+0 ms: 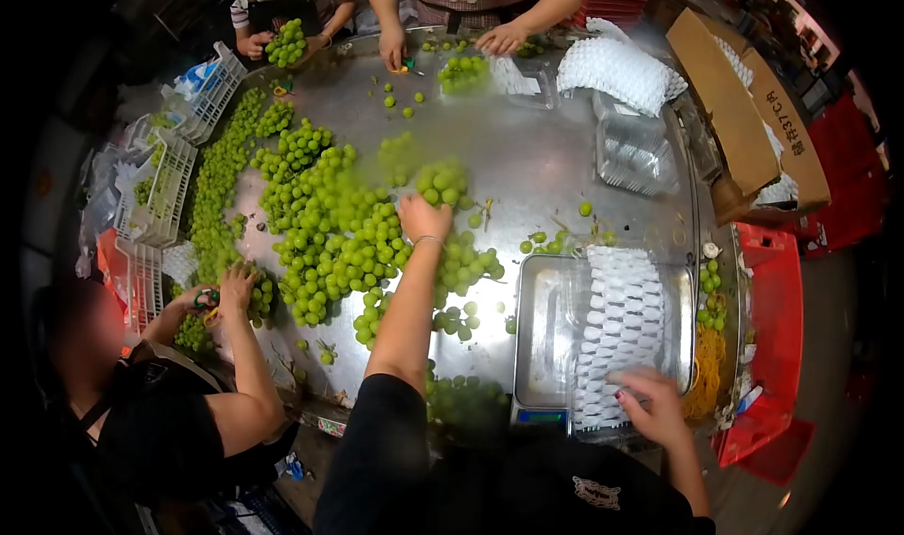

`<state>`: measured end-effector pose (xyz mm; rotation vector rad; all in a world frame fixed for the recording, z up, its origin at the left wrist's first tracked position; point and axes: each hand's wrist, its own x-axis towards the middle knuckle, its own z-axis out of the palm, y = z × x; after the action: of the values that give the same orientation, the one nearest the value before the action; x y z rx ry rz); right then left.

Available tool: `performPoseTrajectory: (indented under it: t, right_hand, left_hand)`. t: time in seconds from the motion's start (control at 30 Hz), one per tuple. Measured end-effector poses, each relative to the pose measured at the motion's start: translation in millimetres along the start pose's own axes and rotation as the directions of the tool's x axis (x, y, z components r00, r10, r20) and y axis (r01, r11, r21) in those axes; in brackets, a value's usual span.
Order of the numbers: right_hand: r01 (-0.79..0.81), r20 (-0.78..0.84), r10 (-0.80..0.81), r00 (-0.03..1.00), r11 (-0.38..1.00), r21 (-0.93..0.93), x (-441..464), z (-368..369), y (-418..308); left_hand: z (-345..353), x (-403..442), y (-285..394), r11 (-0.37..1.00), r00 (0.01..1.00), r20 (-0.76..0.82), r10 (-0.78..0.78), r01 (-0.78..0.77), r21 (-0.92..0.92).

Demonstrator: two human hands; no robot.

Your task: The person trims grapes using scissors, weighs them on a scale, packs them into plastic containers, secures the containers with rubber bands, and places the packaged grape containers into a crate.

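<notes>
1. Around and beneath the metal tray [546,347] spreads a wide metal counter [541,158], the largest thing here.
2. Left of the tray, beyond the grapes, a co-worker in black [179,413] holds green-handled scissors [205,298]; on the far side of the counter from the tray, two more people work, one of them holding up a grape cluster [285,43].
3. Left of the tray, a broad heap of green grapes [325,224] covers much of the metal.
4. Right of the tray, past the counter's edge, stands a red crate [777,328]; above that, an open cardboard box [725,111] leans back.
5. Over the tray's middle lies a white foam net [617,318], with clear plastic showing beside it; a lit scale display [541,417] sits at the tray's near edge.
6. Beyond the tray, stacked clear boxes [636,149] rest near white foam sleeves [612,72].
7. To the tray's upper left, the left hand [426,219] is closed around the near side of a grape bunch [443,182].
8. At the tray's near right corner, the right hand [653,405] is loosely open by the net; whether it touches is unclear.
9. Just right of the tray lie yellow bands [706,375].
</notes>
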<state>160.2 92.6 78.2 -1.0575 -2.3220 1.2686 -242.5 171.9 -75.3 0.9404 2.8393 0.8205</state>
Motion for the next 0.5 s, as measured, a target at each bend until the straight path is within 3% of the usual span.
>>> performPoseTrajectory:
  t: [0.03,0.07,0.2,0.37,0.43,0.47,0.5]
  right_hand:
    - [0.010,0.022,-0.010,1.000,1.000,-0.004,1,1,1]
    - [0.011,0.015,-0.011,1.000,1.000,-0.004,2,1,0]
    - [0.035,0.024,-0.034,0.999,0.999,-0.029,-1,-3,0]
    - [0.017,-0.021,-0.017,1.000,1.000,-0.011,-6,-8,7]
    - [0.017,-0.047,-0.017,0.999,1.000,0.007,-8,-9,7]
    - [0.017,-0.055,-0.016,0.998,1.000,0.016,-8,-9,9]
    - [0.028,-0.055,-0.026,0.998,0.999,0.026,-7,-9,10]
  left_hand:
    - [-2,2,6,0.986,0.984,0.072,-0.162,0.164,-0.024]
    - [2,5,5,0.978,0.975,0.084,-0.208,0.209,-0.005]
    - [1,5,10,0.973,0.980,0.075,-0.186,0.173,0.151]
    - [5,25,-10,0.992,0.995,0.058,-0.083,0.077,0.100]
    - [13,50,-37,0.884,0.909,0.381,-0.168,0.310,-0.349]
    - [29,58,-57,0.655,0.874,0.462,-0.150,0.438,-0.616]
    - [-5,45,-39,0.553,0.774,0.599,-0.206,0.597,-0.581]
